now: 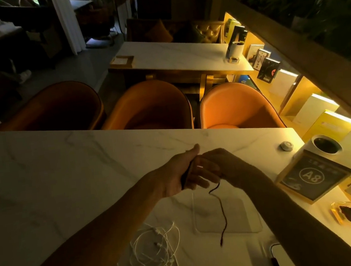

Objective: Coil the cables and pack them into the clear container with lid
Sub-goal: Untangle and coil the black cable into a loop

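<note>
White thin cables (156,252) lie in a loose, messy pile closest to us on the white marble table (42,171). They are not coiled yet, so they look like they are waiting for their turn.

Just beside the pile, a bit farther and to the right, sits the clear flat plastic container (226,212). It is hard to see because it is see-through, and I cannot tell if this piece is the box or its lid. It sits close to the hands — probably so a finished coil can drop right in.

Above it hangs the thin dark cable (221,213). Its loose end dangles down over the container and almost reaches the table.

Up a little more are the two hands, touching each other. The left hand (181,174) holds a bunch of the dark cable in its palm, fingers curled round it and thumb pointing up. The right hand (220,165) pinches the cable next to it (most likely to wind the next loop). I think the coil is partly done, since a long tail is left.

Farther right stand a grey sign marked A8 (312,178) and a white round cup (326,145). Past the table edge are three orange round-backed chairs (151,105).
</note>
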